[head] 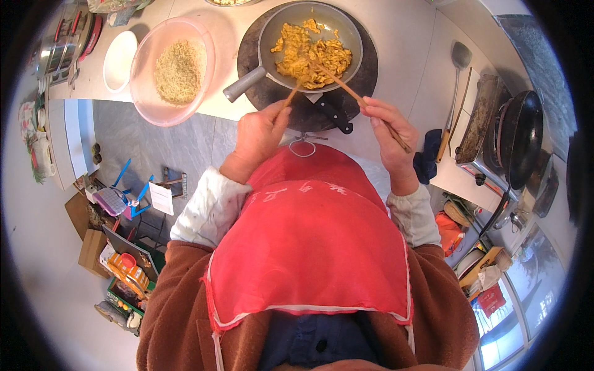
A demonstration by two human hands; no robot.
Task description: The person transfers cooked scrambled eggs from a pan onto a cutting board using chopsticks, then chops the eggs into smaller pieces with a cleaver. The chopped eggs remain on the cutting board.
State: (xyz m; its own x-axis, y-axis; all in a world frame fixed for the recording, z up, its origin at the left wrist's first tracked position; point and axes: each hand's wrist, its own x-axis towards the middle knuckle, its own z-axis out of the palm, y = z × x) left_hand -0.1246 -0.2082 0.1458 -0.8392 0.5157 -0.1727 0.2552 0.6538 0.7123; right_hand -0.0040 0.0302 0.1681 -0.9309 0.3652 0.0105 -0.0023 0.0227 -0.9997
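Note:
A grey frying pan holds broken-up scrambled egg and rests on a dark round board. My left hand grips one wooden chopstick, its tip down in the egg. In my right hand is a second wooden chopstick, slanting into the egg from the right. Both tips are near the pan's front side. The pan handle points left, above my left hand. Between my hands a black-handled knife lies on the board, its blade mostly hidden under the pan.
Left of the pan, a pink basin holds pale shredded food; a white bowl stands beside it. A metal spatula, dark cloth and gas stove with a black wok are at right.

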